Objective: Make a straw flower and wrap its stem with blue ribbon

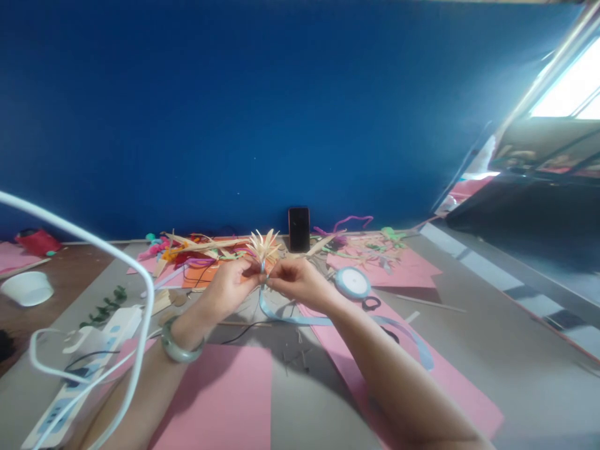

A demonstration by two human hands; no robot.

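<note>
My left hand [234, 284] and my right hand [297, 281] meet in the middle, thumbs and fingertips pinched together. Between them stands a pale straw-coloured flower [265, 245] with pointed petals, its head upright above my fingers. My left hand grips just under the flower's head. A light blue ribbon [300, 320] is at the flower's base in my right fingertips; it hangs below and runs right under my right forearm, its loose end [426, 356] on pink paper. The exact wrap at the base is hidden by my fingers.
A ribbon spool [352, 283] and black scissors [371, 304] lie right of my hands. A phone [299, 229] leans on the blue partition [281, 125]. Left are a power strip [89, 369], a white cable [149, 312] arching close in front, and a white bowl [28, 289]. Pink sheets [220, 394] cover the near table.
</note>
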